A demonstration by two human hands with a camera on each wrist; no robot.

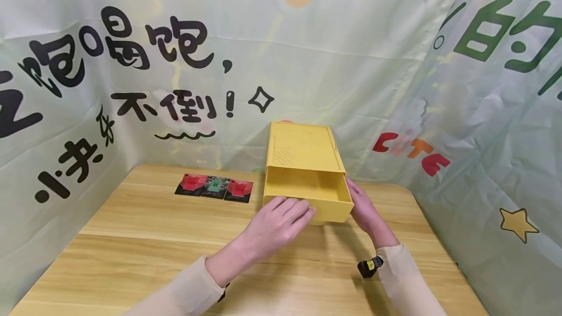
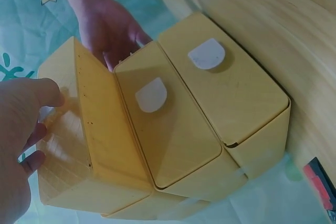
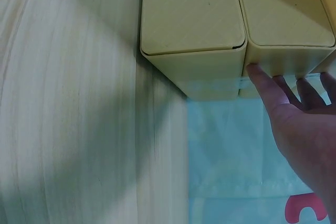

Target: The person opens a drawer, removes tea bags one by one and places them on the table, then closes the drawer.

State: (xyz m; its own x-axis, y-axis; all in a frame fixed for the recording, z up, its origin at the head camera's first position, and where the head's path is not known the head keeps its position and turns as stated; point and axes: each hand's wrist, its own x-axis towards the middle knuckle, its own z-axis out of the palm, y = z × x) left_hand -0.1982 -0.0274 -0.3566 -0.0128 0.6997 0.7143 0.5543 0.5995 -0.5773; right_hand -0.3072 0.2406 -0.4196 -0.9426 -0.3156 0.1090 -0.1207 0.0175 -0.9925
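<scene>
A yellow drawer box (image 1: 303,145) stands at the back of the table, its top drawer (image 1: 331,210) pulled partway out. My left hand (image 1: 275,223) holds the front of that drawer, fingers bent over its upper edge. In the left wrist view, the thumb and fingers (image 2: 32,163) curl about a pale handle tab, mostly hidden by them. Two lower drawers are closed, each with a white tab (image 2: 152,95). Against the box's right side lies my right hand (image 1: 364,206); its extended fingers (image 3: 268,85) touch the side wall in the right wrist view.
Three small flat packets, a red one (image 1: 193,182), a green one (image 1: 215,185) and another red one (image 1: 239,189), lie left of the box on the wooden table (image 1: 153,252). A printed cloth (image 1: 246,38) hangs behind and along both sides.
</scene>
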